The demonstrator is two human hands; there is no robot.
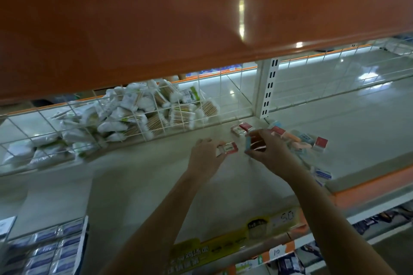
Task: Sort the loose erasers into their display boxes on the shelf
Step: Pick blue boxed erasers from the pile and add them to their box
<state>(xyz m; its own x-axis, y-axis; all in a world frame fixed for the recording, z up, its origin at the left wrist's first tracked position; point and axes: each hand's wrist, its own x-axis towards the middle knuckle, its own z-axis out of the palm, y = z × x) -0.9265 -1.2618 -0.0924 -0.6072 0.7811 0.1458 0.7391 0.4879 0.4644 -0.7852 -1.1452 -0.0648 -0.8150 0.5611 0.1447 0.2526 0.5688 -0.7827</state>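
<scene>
Both hands [206, 154] [267, 148] gripping erasers [229, 148] over the shelf [138, 176]

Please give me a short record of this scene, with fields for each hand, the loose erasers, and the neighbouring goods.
left hand: holds a red-and-white eraser
right hand: holds a small red box
loose erasers: scattered on the shelf, right of the hands
cotton swab packs: piled behind the wire divider

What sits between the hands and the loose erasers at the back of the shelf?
Nothing visible. Left hand already pinches a red eraser, right hand grips several; the loose erasers lie just behind, unblocked.
</scene>
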